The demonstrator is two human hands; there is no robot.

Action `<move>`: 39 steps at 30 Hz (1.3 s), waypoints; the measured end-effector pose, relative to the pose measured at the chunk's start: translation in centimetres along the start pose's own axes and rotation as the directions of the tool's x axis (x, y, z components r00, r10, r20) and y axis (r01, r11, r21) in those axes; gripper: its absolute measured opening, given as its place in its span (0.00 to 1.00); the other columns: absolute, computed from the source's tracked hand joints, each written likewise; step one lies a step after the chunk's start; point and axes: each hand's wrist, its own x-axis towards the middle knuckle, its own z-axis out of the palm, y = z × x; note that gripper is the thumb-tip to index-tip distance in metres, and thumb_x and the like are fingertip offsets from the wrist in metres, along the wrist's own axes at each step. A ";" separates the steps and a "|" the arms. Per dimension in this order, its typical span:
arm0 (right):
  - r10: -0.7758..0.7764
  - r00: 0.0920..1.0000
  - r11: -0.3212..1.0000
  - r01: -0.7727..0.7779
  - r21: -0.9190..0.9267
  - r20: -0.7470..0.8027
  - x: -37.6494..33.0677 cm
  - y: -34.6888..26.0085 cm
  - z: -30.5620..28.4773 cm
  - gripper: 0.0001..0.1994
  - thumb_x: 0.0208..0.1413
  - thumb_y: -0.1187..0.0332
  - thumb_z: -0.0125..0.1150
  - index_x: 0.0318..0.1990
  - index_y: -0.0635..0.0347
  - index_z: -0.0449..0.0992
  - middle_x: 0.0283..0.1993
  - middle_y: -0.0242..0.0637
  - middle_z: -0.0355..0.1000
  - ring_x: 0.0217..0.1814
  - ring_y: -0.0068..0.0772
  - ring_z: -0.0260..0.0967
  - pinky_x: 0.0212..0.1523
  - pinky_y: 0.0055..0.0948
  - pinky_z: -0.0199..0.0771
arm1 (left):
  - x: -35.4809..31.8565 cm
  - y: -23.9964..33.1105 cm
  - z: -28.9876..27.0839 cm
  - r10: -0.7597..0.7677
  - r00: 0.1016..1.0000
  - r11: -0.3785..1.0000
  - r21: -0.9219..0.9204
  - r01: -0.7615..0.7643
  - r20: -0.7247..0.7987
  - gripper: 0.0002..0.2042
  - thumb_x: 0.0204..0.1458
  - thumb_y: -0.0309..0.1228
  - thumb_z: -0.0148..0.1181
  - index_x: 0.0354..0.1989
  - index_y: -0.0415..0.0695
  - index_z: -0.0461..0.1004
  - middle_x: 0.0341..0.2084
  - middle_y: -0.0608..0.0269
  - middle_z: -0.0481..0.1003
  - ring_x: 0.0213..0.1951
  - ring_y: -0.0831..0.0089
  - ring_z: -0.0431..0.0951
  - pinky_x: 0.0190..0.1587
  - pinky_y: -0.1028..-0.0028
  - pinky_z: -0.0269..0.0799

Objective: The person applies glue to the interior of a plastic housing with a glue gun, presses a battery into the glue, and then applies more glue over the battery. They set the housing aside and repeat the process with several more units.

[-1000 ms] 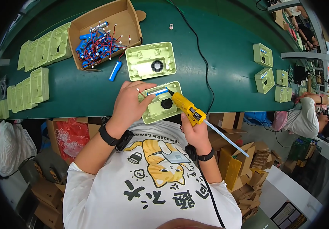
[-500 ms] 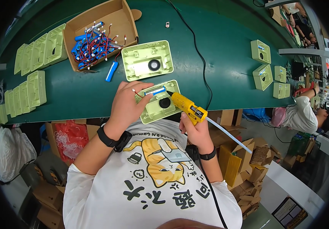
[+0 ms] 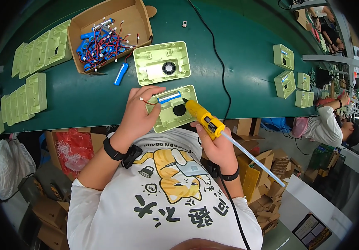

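Note:
My left hand (image 3: 137, 111) is closed on the left side of a pale green plastic case (image 3: 165, 124), which is tilted near the table's front edge. Inside it lie a blue cylindrical battery (image 3: 169, 98) with a thin wire and a round black speaker (image 3: 179, 110). My right hand (image 3: 217, 149) grips a yellow hot glue gun (image 3: 203, 116) from below. Its dark nozzle points into the case near the battery's right end; whether it touches is too small to tell. A long translucent glue stick (image 3: 252, 158) sticks out of the gun's back.
A second green case (image 3: 161, 76) lies just beyond. A cardboard box (image 3: 76, 41) of wired blue batteries stands at the back left, with a loose battery (image 3: 121, 75) beside it. Green cases (image 3: 36, 93) line the left; several stand right. A black cable (image 3: 219, 58) crosses the table. Another person (image 3: 331, 118) works at right.
The glue gun has rolled and swung in my right hand, its back end now lower and its nozzle slightly off the battery's end. My left hand still holds the case.

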 end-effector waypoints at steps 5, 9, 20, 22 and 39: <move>-0.156 0.986 0.987 0.158 -0.023 0.057 1.7 -1.1 2.1 0.09 0.74 0.69 0.72 0.53 0.66 0.84 0.37 0.56 0.82 0.37 0.67 0.83 0.38 0.51 0.82 | -0.5 -0.4 -0.3 -0.003 0.999 0.998 -0.058 0.005 0.035 0.32 0.61 0.15 0.62 0.76 0.48 0.81 0.70 0.55 0.82 0.70 0.50 0.74 0.79 0.55 0.68; -0.106 0.991 0.994 0.105 0.011 0.088 2.3 -1.7 3.3 0.10 0.73 0.68 0.71 0.52 0.67 0.85 0.35 0.58 0.82 0.36 0.69 0.83 0.37 0.52 0.82 | -0.7 -0.5 -0.2 0.044 0.999 0.998 -0.055 -0.044 0.006 0.34 0.58 0.14 0.60 0.76 0.47 0.81 0.69 0.54 0.82 0.71 0.48 0.74 0.80 0.54 0.67; -0.072 0.994 0.985 0.083 -0.149 0.081 1.9 -2.7 4.1 0.12 0.75 0.65 0.72 0.50 0.68 0.86 0.31 0.56 0.82 0.33 0.69 0.83 0.33 0.56 0.82 | -0.7 -0.5 -0.3 0.067 0.998 0.996 -0.056 -0.067 0.010 0.34 0.56 0.13 0.58 0.74 0.46 0.81 0.69 0.53 0.82 0.70 0.46 0.74 0.79 0.53 0.68; -0.084 0.994 0.982 0.095 -0.165 0.071 1.9 -2.7 4.3 0.12 0.75 0.64 0.72 0.49 0.68 0.87 0.31 0.56 0.83 0.32 0.68 0.83 0.33 0.56 0.82 | -0.6 -0.5 -0.3 0.074 0.997 0.995 -0.060 -0.073 0.010 0.34 0.56 0.13 0.58 0.74 0.46 0.81 0.69 0.53 0.82 0.70 0.46 0.74 0.79 0.52 0.69; 0.138 0.987 0.982 -0.147 0.120 0.076 0.8 -1.2 4.4 0.15 0.78 0.63 0.71 0.54 0.70 0.88 0.29 0.49 0.84 0.28 0.52 0.83 0.32 0.45 0.80 | -0.7 -0.7 -0.3 0.078 0.997 0.995 -0.058 -0.078 0.007 0.32 0.57 0.15 0.58 0.73 0.45 0.81 0.68 0.53 0.82 0.69 0.46 0.75 0.79 0.53 0.69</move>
